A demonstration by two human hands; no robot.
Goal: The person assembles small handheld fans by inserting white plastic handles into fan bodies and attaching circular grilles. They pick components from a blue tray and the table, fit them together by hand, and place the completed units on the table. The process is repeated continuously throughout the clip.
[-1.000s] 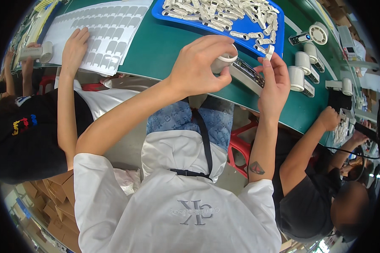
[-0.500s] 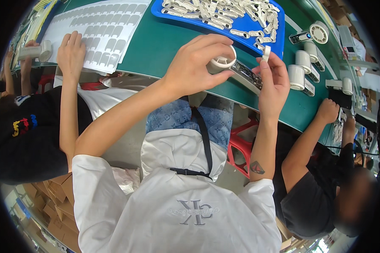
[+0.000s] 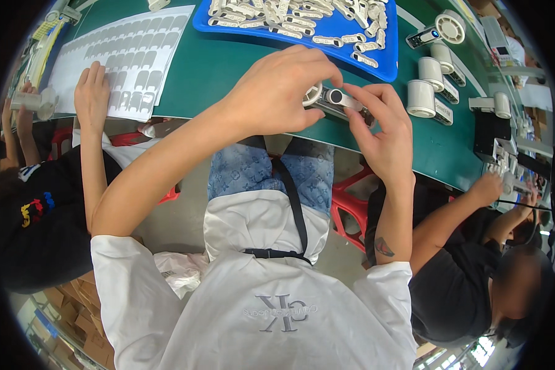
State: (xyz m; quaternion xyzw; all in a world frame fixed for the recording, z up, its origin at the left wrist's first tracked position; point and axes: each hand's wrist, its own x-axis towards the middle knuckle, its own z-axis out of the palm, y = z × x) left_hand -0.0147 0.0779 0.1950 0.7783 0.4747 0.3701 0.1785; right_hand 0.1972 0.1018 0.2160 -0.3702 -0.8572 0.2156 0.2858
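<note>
Over the near edge of the green table, my left hand [image 3: 280,92] is closed round the round white head of a small handheld fan [image 3: 313,94]. The fan's handle reaches to the right, partly behind my fingers. My right hand [image 3: 382,126] pinches a small white cover strip [image 3: 346,100] with a dark round window at one end. That strip lies along the fan handle, touching or very close; I cannot tell whether it is seated. Beyond my hands, several similar white strips [image 3: 299,20] lie heaped in a blue tray [image 3: 385,69].
Several white fans [image 3: 420,98] stand in a row at the right, one lying with a lit display [image 3: 423,38]. Sheets of grey stickers [image 3: 120,61] lie on the left, a co-worker's hand [image 3: 92,89] on them. Another co-worker's arm [image 3: 453,213] works at the right.
My right hand has brought the white strip down and left onto the fan handle, where inner parts showed before. The tray and table have shifted slightly left in view.
</note>
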